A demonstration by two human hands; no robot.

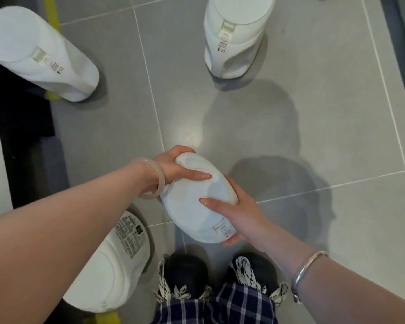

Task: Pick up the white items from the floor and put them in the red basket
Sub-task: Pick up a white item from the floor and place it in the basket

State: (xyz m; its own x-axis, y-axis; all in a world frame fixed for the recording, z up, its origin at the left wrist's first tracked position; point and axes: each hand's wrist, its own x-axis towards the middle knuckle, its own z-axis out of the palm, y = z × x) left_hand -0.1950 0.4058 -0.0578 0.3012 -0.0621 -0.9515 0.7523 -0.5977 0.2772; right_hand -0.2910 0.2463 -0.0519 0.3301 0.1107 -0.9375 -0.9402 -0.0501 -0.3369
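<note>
My left hand (pixel 173 168) and right hand (pixel 234 215) gripped a smooth, rounded white container (pixel 197 202), hiding its sides; its small label print was unreadable.

Both hands grip one white pack (pixel 197 204): left hand (pixel 173 168) at far end, right hand (pixel 234 211) near end. Three more packs stand on grey tile floor (pixel 290 136).

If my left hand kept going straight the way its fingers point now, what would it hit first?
The left hand already grips the white item with its fingers pointing right. Past that lies only bare floor as far as the picture shows, though depth is hard to judge.
</note>
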